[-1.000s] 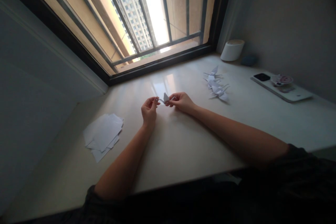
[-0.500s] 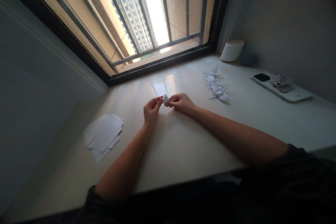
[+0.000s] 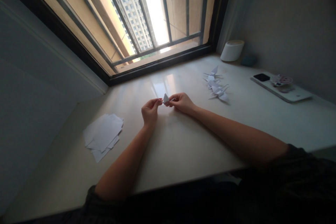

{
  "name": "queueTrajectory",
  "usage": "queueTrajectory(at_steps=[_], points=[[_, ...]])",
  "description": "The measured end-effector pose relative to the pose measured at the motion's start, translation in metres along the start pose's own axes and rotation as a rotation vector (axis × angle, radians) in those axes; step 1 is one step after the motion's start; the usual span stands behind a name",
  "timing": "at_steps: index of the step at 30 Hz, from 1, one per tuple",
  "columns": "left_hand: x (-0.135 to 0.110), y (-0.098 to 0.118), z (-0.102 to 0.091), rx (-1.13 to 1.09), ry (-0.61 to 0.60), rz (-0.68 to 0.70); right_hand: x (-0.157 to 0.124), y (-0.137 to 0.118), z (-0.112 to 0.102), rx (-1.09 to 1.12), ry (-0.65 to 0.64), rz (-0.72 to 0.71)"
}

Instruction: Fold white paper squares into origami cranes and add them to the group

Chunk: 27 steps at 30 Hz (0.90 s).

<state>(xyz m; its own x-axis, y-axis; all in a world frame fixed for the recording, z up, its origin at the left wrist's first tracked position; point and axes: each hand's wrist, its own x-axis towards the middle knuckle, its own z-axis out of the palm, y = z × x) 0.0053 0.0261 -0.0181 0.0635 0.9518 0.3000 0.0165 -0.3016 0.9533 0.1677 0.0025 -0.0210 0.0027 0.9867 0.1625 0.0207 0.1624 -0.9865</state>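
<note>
A barred window [image 3: 147, 17] fills the far side, and below it a pale table [image 3: 183, 140] runs across the view. A loose stack [image 3: 103, 134] of white sheets lies on the table well to the left. On the right, a phone [image 3: 282, 89] lies flat near the wall, with a white cup [image 3: 232, 50] in the far corner. Several finished paper cranes [image 3: 216, 85] sit together between the cup and the hands. Both forearms reach in to the middle of the table. The left hand [image 3: 150, 112] and right hand [image 3: 182, 102] meet there, each pinching a side of one small folded piece [image 3: 165, 98], which is held just above the surface and has a point standing up between the fingertips. A second ago the left fingertips stood a little off to the left, with a thin tip of paper drawn out toward them. Now they have closed in against the piece and that tip no longer shows, so the work appears to be at a fine fold on its left end. Nothing else on the table has moved.
</note>
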Motion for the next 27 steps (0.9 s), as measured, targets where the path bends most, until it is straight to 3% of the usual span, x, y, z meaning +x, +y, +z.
queueTrajectory(at_steps=[27], points=[[-0.0006,0.0029,0.0027,-0.06,0.074,-0.072,0.0014,-0.003,0.004,0.08,0.071,-0.032]])
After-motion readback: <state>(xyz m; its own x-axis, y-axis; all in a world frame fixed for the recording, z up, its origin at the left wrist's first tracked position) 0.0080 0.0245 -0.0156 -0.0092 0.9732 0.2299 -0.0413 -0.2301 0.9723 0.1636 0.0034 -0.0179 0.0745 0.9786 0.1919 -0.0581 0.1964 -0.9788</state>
